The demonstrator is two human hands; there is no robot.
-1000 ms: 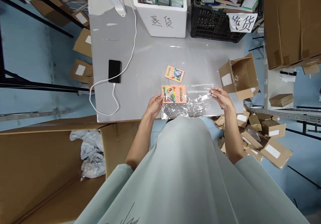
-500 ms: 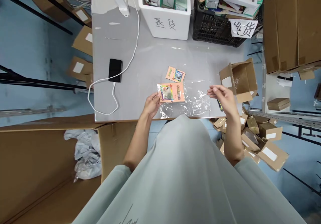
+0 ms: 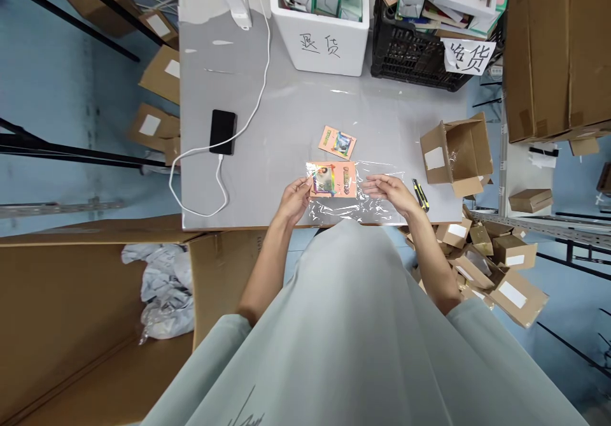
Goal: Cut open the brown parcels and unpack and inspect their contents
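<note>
While pinching the left end of the peach printed pack (image 3: 334, 179) between thumb and bent fingers of the left hand (image 3: 294, 200), holds the right hand (image 3: 389, 191) over the right part of the clear plastic sleeve (image 3: 334, 210), fingers nearly straight, close together, pointing to nine o'clock. Nothing visible in that right-hand grasp; cannot tell fingertip contact with the sleeve from hovering just above. Pack between both hands, near the front edge of the grey tabletop (image 3: 281, 120), rainbow-framed picture facing up; cannot tell whether inside the sleeve or on top.

Reckoning from the pack: at twelve o'clock, just beside, a smaller peach card (image 3: 337, 142), lying askew; farther out at twelve, a white foam box (image 3: 322, 50) with handwritten characters; at one, a heaped black plastic crate (image 3: 408, 60). At three, past the right wrist, a yellow-and-black utility knife (image 3: 420, 195), then an opened cardboard box (image 3: 465, 188). At four, piled cartons (image 3: 519, 298) below table height. At ten, a black smartphone (image 3: 223, 127), crossed by a white cable (image 3: 266, 63). At eight, crumpled grey plastic (image 3: 167, 292) inside a large carton (image 3: 86, 311).
</note>
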